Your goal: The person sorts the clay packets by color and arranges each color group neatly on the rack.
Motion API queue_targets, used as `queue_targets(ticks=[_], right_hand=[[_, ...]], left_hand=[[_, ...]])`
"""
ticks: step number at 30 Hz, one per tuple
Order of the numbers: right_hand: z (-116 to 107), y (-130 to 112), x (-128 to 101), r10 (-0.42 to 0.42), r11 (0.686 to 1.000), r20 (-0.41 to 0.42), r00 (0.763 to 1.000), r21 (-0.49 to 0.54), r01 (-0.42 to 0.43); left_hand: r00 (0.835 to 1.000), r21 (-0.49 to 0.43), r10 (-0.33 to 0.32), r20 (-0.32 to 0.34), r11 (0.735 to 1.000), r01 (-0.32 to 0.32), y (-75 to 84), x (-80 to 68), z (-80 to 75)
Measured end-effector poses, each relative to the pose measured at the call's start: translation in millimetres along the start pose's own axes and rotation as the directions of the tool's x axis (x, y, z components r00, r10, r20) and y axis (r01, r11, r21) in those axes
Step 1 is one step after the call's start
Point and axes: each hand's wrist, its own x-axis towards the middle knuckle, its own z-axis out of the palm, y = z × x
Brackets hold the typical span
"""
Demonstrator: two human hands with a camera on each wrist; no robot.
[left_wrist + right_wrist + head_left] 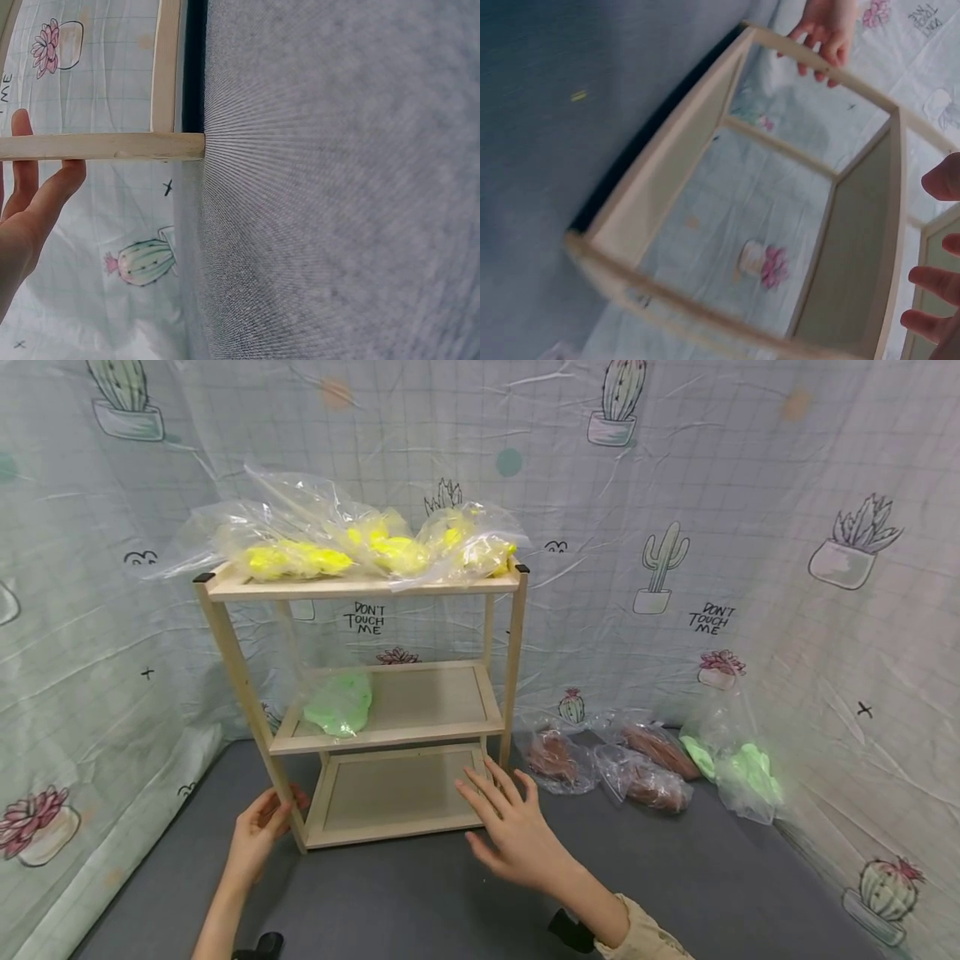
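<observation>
A three-tier wooden shelf (420, 697) stands upright on the grey surface. Low on its left front leg (283, 789), my left hand (257, 831) grips the wood, thumb on the near side and fingers reaching behind. The left wrist view shows this thumb and finger (52, 191) on either side of the leg (120, 146). My right hand (513, 831), fingers spread, is in front of the shelf's lower right corner, holding nothing. Clear bags with yellow contents (397, 553) lie on the top tier. One bag with light green contents (341, 702) sits at the middle tier's left.
To the shelf's right lie bags with brown contents (652, 785) and a bag with light green contents (750, 772). A cactus-printed sheet (750, 460) hangs around the back and sides. Dark grey cloth (420, 902) covers the work surface.
</observation>
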Motion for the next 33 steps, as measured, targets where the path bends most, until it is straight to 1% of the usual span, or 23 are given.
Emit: queue_targets(ticks=[5,8,12,16,19,23,25,29,33], right_hand=[[-10,20,-33,0.048,0.999,-0.017,0.999,-0.002,-0.048],[-17,36,-52,0.081,0.997,-0.035,0.996,-0.014,-0.081],[-27,59,-75,0.121,0.991,-0.056,0.991,-0.056,-0.124],[-35,84,-97,0.169,0.978,-0.091,0.981,-0.106,-0.178],[-39,107,-113,0.204,0.966,-0.143,0.968,-0.132,-0.223],[-43,144,-135,0.257,0.946,-0.189,0.948,-0.153,-0.287],[-43,163,-147,0.29,0.932,-0.194,0.937,-0.162,-0.323],[-42,197,-169,0.363,0.899,-0.175,0.915,-0.192,-0.393],[-40,223,-186,0.431,0.858,-0.143,0.891,-0.241,-0.454]], left_hand=[[1.0,0.002,0.008,0.001,1.0,-0.008,0.9,0.8,-0.1],[1.0,-0.013,0.014,0.004,1.0,-0.014,1.2,1.1,0.4],[1.0,-0.023,0.018,0.009,1.0,-0.017,1.0,1.7,0.6],[0.999,-0.045,0.031,0.017,0.999,-0.03,0.3,1.2,0.4],[0.999,-0.054,0.034,0.017,0.998,-0.033,0.7,0.3,0.8],[1.0,-0.005,0.009,0.004,1.0,-0.009,2.1,-0.3,1.9],[1.0,0.016,0.0,-0.001,1.0,0.0,2.7,0.0,2.1],[1.0,0.033,0.002,-0.004,0.999,-0.002,4.6,-0.1,2.3],[1.0,0.045,0.005,-0.005,0.999,-0.005,5.2,-0.4,2.2]])
